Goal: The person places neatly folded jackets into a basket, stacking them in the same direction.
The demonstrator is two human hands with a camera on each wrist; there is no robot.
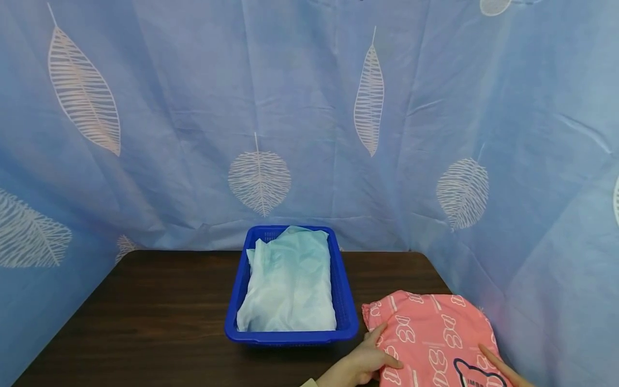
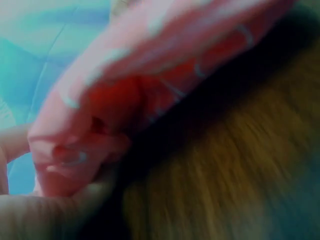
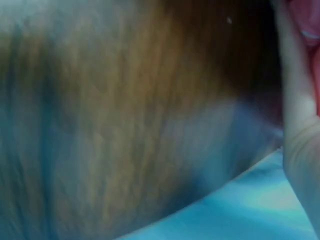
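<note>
A pink cloth (image 1: pixel 420 336) with white printed figures and a dark bear-shaped outline lies folded at the table's front right, partly cut off by the frame. My left hand (image 1: pixel 365 361) grips its left edge, fingers and thumb on either side of the fabric. In the left wrist view the bunched pink cloth (image 2: pixel 80 150) hangs over brown wood, with the thumb (image 2: pixel 30 212) against it. On the far side, my right hand (image 1: pixel 505 366) holds the right edge, one straight finger showing on top. The right wrist view has that hand (image 3: pixel 302 135) along pink fabric, most fingers hidden.
Left of the pink cloth, a blue plastic basket (image 1: pixel 232 322) holds a folded pale blue and white cloth (image 1: pixel 292 285). Both are on a dark wooden table (image 1: pixel 145 322). A blue curtain with white leaf prints (image 1: pixel 309 107) hangs behind and along both sides.
</note>
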